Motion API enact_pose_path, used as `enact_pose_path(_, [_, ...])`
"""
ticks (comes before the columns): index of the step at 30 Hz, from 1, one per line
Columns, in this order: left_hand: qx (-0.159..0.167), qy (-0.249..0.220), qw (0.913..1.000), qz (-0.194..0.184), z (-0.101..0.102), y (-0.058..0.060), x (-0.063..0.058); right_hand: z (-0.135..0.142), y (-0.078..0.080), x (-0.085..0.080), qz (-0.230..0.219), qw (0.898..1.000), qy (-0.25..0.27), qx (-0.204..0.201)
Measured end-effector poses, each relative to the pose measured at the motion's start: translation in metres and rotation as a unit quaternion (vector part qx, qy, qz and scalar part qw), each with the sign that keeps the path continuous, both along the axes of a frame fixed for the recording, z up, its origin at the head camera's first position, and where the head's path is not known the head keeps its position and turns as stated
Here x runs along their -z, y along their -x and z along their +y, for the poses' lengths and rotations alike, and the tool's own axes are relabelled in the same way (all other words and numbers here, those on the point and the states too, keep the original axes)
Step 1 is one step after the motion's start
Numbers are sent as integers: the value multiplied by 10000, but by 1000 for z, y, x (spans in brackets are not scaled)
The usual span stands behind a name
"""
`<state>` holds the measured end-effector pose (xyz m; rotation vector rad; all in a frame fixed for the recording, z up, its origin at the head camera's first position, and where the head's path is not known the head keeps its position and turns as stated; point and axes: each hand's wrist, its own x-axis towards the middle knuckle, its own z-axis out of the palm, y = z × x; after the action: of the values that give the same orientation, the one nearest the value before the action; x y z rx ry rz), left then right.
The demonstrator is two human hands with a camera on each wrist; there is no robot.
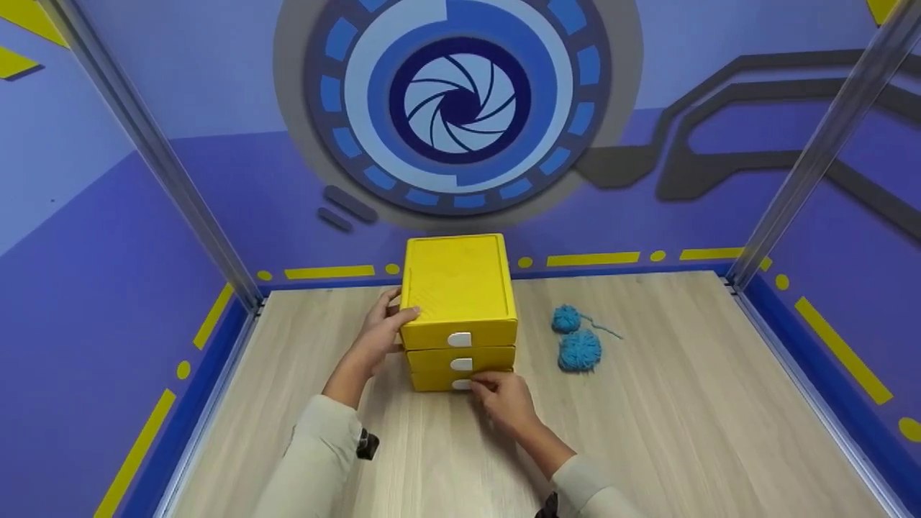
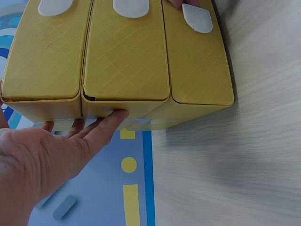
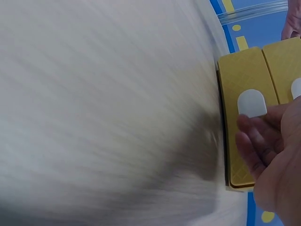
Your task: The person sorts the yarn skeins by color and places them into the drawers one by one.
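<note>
A yellow box with three stacked drawers [image 1: 457, 277] stands on the wooden tabletop, each drawer front bearing a white rounded tab. My left hand [image 1: 375, 334] rests against its left side, thumb over the top edge. Fairly straight fingers [image 2: 101, 134] press along that side in the left wrist view. At the bottom drawer, my right hand [image 1: 509, 404] pinches the edge of the white tab [image 3: 251, 103] with curled fingers. All three drawers appear pushed in.
Right of the box lie a small blue yarn ball [image 1: 566, 319] with a loose tail and a larger blue yarn ball [image 1: 580, 351]. A patterned blue wall [image 1: 237, 180] rises behind the box. Metal posts [image 1: 799, 155] stand at the table's back corners.
</note>
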<state>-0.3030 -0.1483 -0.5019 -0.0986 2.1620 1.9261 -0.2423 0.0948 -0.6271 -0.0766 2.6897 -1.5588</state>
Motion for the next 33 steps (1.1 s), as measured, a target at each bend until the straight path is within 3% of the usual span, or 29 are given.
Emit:
enact_pose_path(17, [-25,-56,10000,-45,0,0,0,-10,0,4,-173,9981,48,584])
enact_pose_path(33, [17,-58,10000,39,-1,-2,1,-12,0,6,-178,9978,-56,634])
